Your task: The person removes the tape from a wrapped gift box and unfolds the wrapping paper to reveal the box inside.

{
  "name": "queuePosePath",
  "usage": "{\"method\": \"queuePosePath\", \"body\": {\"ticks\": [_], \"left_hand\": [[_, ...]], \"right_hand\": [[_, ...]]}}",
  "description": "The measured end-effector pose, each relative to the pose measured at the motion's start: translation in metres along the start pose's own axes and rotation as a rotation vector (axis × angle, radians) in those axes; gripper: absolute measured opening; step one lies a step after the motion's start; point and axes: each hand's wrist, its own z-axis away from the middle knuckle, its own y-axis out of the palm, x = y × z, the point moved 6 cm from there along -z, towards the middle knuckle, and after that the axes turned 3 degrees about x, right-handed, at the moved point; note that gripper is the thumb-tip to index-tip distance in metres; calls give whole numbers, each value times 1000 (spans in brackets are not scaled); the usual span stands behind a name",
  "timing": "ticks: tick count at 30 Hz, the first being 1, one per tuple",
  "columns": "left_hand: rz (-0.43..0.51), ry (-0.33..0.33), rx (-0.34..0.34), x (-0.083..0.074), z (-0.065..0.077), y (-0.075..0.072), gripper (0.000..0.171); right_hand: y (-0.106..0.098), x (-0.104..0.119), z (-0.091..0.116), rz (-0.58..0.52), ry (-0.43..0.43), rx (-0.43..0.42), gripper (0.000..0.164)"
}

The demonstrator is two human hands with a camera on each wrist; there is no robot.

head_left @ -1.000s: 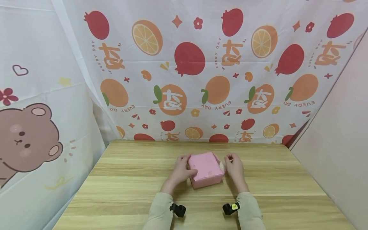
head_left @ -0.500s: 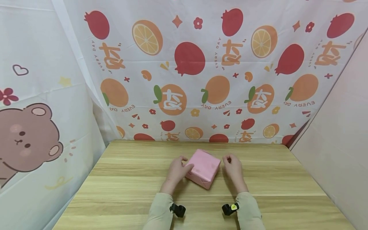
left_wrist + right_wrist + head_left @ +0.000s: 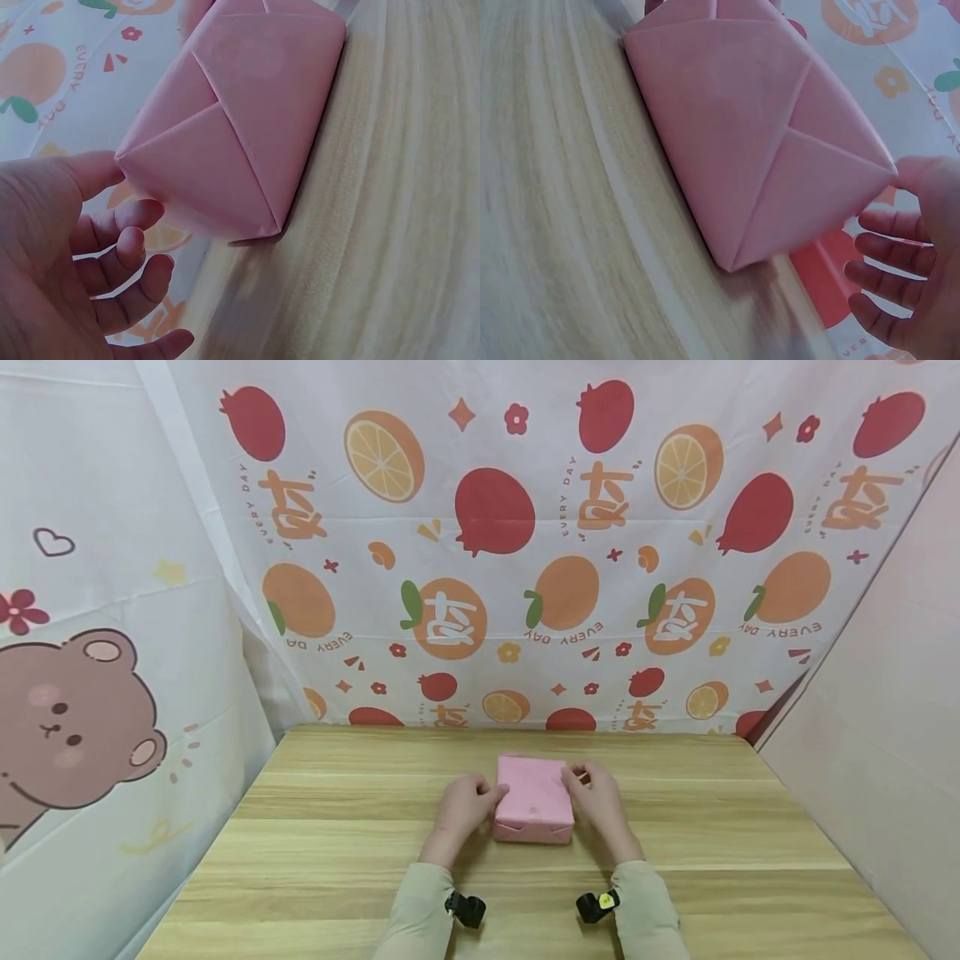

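A box wrapped in pink paper (image 3: 534, 789) sits squarely on the wooden table, its folded end facing the near edge. At its left side is my left hand (image 3: 463, 810), the thumb tip right at the top edge. In the left wrist view the fingers of the left hand (image 3: 52, 247) are loosely bent beside the box's side face. My right hand (image 3: 600, 797) is at the opposite side, with the thumb at the top edge. Its other fingers (image 3: 891, 285) are relaxed and apart from the wrapped box (image 3: 720, 112) in the right wrist view.
The wooden table (image 3: 337, 860) extends around the box on all sides. Behind it hangs a white curtain (image 3: 495, 610) printed with fruit. A bear-print cloth (image 3: 75, 718) hangs at the left, and a plain pale panel (image 3: 877, 677) stands at the right.
The box has turned on the table, from its open-flapped side showing at the right, through a slanted pose, to square with its folded end facing me. My right hand has moved in to its side.
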Motion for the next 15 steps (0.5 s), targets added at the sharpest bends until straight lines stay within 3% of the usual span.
{"method": "queuePosePath", "body": {"ticks": [7, 11, 15], "left_hand": [[0, -10, 13, 1, -1, 3, 39], [4, -14, 9, 1, -2, 4, 38], [8, -17, 0, 2, -3, 4, 36]], "right_hand": [[3, 2, 1, 85, -32, 0, 44], [3, 4, 1, 102, -50, -30, 40], [2, 10, 2, 103, -132, -74, 27]]}}
